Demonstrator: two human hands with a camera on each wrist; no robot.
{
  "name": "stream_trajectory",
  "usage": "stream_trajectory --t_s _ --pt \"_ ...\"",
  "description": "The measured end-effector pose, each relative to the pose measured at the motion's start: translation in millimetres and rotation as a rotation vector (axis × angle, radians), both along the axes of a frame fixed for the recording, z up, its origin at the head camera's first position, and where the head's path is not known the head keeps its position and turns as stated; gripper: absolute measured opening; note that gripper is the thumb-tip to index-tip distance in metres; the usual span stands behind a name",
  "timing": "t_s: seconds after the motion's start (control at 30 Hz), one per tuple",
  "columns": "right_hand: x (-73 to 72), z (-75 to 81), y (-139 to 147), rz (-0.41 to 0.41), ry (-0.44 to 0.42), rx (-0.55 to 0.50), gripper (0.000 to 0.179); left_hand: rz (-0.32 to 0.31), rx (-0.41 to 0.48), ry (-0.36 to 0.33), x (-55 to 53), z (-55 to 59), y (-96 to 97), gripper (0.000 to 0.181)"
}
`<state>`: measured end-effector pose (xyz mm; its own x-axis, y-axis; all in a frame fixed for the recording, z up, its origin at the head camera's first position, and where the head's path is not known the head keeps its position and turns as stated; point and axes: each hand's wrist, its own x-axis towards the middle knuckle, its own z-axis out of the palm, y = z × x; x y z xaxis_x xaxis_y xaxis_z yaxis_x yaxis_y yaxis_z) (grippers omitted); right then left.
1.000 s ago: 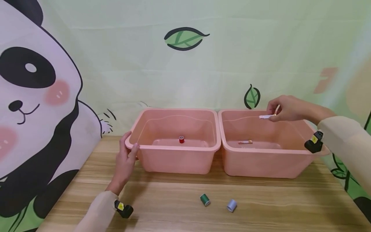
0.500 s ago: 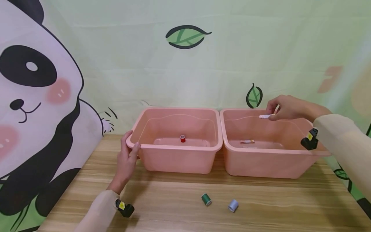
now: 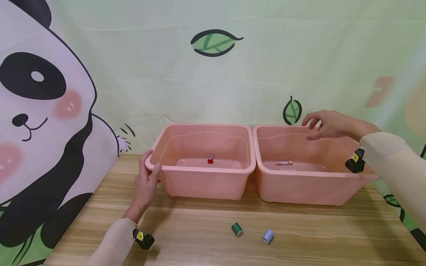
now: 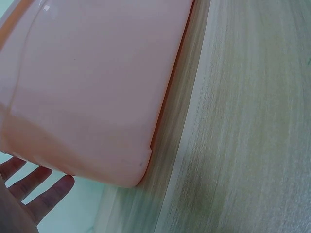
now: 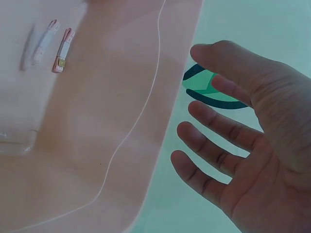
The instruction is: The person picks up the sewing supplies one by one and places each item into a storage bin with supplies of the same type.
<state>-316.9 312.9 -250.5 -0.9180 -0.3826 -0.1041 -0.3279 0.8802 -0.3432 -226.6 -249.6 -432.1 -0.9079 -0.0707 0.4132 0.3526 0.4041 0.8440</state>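
Observation:
My left hand (image 3: 145, 184) rests on the near left corner of the left pink bin (image 3: 203, 184), thumb on the front rim. In the left wrist view its fingers (image 4: 51, 198) extend along the bin's outer side. Over the back of the right pink bin (image 3: 303, 189) hovers my right hand (image 3: 331, 125), fingers spread and holding nothing. Two folded measuring tapes lie low in that bin: one tape (image 5: 63, 51) shows a brass end, the other tape (image 5: 44, 42) is paler and blurred. A red thread spool (image 3: 210, 159) stands inside the left bin.
A green thread spool (image 3: 237, 229) and a pale lilac thread spool (image 3: 267, 236) lie on the wooden table (image 3: 186, 236) in front of the bins. Behind the bins hangs a pale green cloth (image 3: 149, 74) printed with a panda and leaves. The bins stand side by side.
My right hand has released the folded measuring tape it was pinching, and its fingers have parted. The left hand stays at the bin's corner. The view has shifted slightly.

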Motion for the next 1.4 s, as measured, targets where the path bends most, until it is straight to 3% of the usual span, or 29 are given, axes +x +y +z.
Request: stream_trajectory --t_s 0.57,0.9,1.4 --pt "5.6 -1.9 0 -0.017 0.015 -0.013 0.060 -0.010 -0.010 0.003 -0.5 0.5 1.4 0.058" --pt "13.3 6.9 -2 0.033 0.083 0.002 0.059 0.002 -0.002 -0.010 1.3 2.5 1.6 0.058" --pt "47.9 23.5 -11 0.072 0.165 -0.023 0.058 0.004 0.014 -0.005 0.0 1.6 2.4 0.058"
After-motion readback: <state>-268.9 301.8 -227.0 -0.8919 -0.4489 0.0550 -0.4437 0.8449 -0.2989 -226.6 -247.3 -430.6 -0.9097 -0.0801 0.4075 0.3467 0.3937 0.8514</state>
